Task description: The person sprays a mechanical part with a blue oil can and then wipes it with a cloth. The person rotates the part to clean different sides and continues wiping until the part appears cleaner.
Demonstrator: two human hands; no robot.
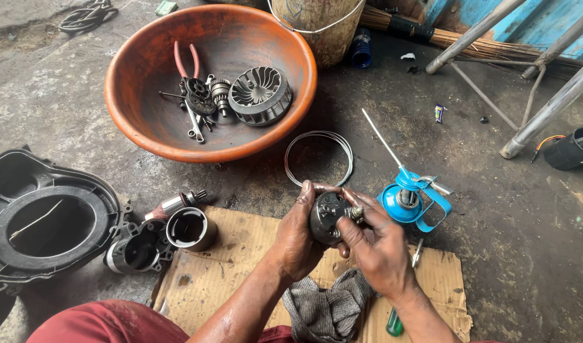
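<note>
head view: teardown looks well advanced. 2 housings point(158, 238) sit at the cardboard's point(240, 254) edge, while a fan wheel point(261, 95), gears and pliers point(188, 73) lie in the orange basin point(145, 136). left hand point(298, 232) cups a dark round end cap point(327, 216) above the cardboard; right hand point(374, 244) pinches its small brass fitting point(355, 213). reassembly appears outstanding.

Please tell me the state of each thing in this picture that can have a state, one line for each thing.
Round dark motor part: held in both hands, off the ground.
Left hand: closed around the part.
Right hand: fingers on the part's front.
Orange basin: upright, holding pliers and a finned wheel.
Blue oil can: standing upright.
Metal cylinder housing: lying down, hollow.
Grey rag: crumpled on the cardboard.
</note>
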